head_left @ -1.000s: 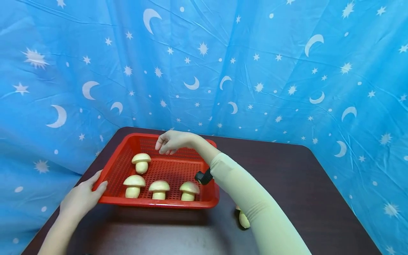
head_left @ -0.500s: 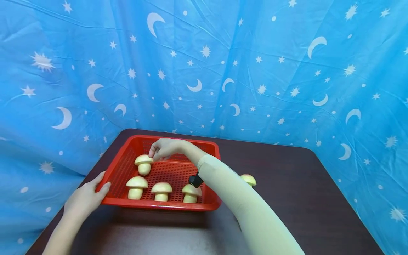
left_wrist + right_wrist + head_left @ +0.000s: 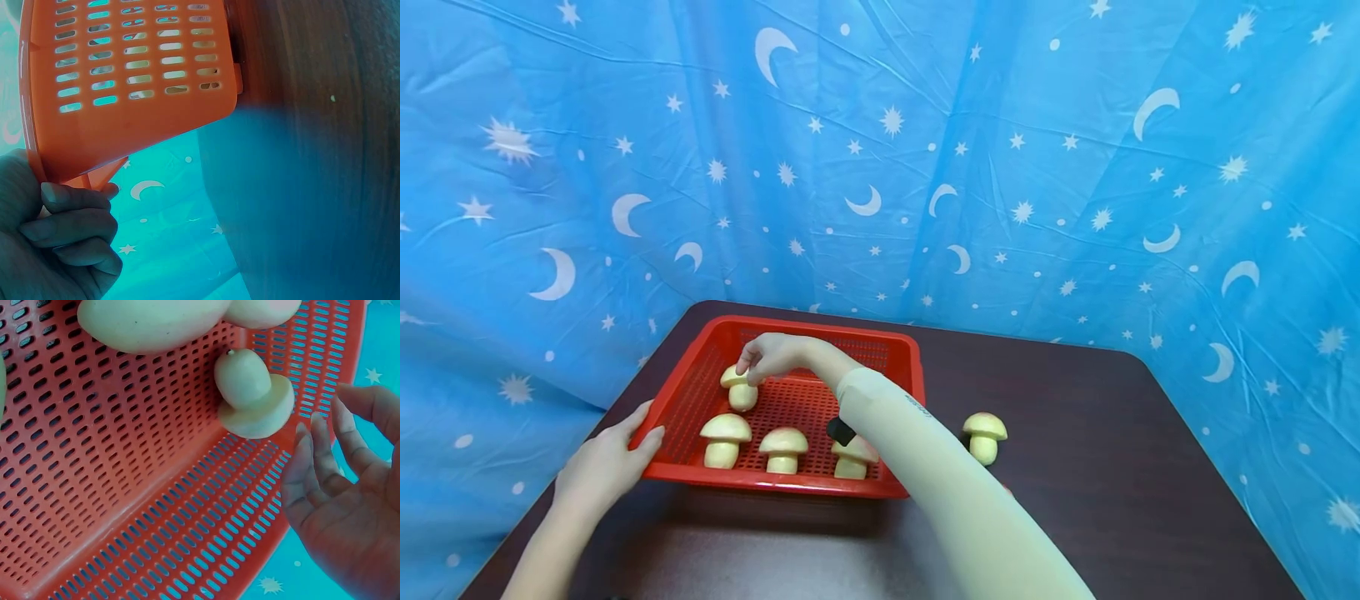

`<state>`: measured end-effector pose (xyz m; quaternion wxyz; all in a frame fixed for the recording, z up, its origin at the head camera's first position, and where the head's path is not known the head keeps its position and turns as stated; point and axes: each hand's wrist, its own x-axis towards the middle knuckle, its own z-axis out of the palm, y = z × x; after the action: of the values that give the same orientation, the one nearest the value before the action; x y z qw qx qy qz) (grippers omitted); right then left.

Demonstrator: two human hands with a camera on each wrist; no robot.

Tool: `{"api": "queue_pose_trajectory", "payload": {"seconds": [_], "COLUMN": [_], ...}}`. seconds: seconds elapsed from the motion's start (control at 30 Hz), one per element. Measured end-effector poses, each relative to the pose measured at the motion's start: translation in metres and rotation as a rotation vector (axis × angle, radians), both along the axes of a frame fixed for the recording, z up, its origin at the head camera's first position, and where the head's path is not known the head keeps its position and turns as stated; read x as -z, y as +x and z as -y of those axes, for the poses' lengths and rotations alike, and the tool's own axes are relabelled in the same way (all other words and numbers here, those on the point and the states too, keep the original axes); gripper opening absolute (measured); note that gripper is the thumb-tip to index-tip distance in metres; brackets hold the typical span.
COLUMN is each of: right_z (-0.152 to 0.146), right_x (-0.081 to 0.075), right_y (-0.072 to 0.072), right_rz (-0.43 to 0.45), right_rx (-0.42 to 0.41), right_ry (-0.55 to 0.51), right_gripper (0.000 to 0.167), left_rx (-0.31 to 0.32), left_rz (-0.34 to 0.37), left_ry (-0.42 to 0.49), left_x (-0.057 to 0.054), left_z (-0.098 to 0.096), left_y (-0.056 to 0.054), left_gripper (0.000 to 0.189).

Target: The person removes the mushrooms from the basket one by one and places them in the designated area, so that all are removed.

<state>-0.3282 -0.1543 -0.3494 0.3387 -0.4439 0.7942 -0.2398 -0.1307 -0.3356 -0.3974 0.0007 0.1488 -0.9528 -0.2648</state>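
Observation:
A red perforated plastic basket holds several pale toy mushrooms. My left hand grips its left rim; in the left wrist view the fingers curl at the basket's corner. My right hand hovers inside the basket, fingertips right at the cap of the back-left mushroom. Seen from the right wrist, that mushroom stands beside the loosely bent fingers, with a gap between them and nothing in the palm. Along the front wall stand more mushrooms, among them a left one and a middle one.
Right of the basket, another mushroom stands on the dark brown table. A small reddish bit peeks out behind the right sleeve. A blue curtain with moons and stars hangs behind the table.
My right hand has moved left and lower into the basket, up to the back-left mushroom. The shifting right arm now uncovers a mushroom on the table. My left hand keeps its grip.

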Motion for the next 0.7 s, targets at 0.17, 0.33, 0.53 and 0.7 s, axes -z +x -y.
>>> {"api": "queue_pose_trajectory", "payload": {"seconds": [0.17,0.33,0.53,0.7], "right_z": [0.01,0.018,0.027,0.034], "right_x": [0.009,0.014,0.019,0.025], "right_y": [0.002,0.004,0.004,0.005], "right_rz": [-0.148,-0.297,-0.41,-0.458], "right_rx": [0.012,-0.003,0.001,-0.003], "right_ry": [0.009,0.055,0.131,0.165], "right_gripper": [0.034,0.044,0.053,0.056], "left_rx": [-0.004,-0.005,-0.002,-0.007], "left_rz": [-0.008,-0.03,-0.027,-0.025], "left_ry": [0.005,0.007,0.015,0.022], "left_x": [0.002,0.001,-0.001,-0.001], "left_z": [0.001,0.0,-0.002,-0.003], "left_y": [0.002,0.003,0.003,0.005], "left_gripper": [0.072,0.072,0.071,0.07]}}
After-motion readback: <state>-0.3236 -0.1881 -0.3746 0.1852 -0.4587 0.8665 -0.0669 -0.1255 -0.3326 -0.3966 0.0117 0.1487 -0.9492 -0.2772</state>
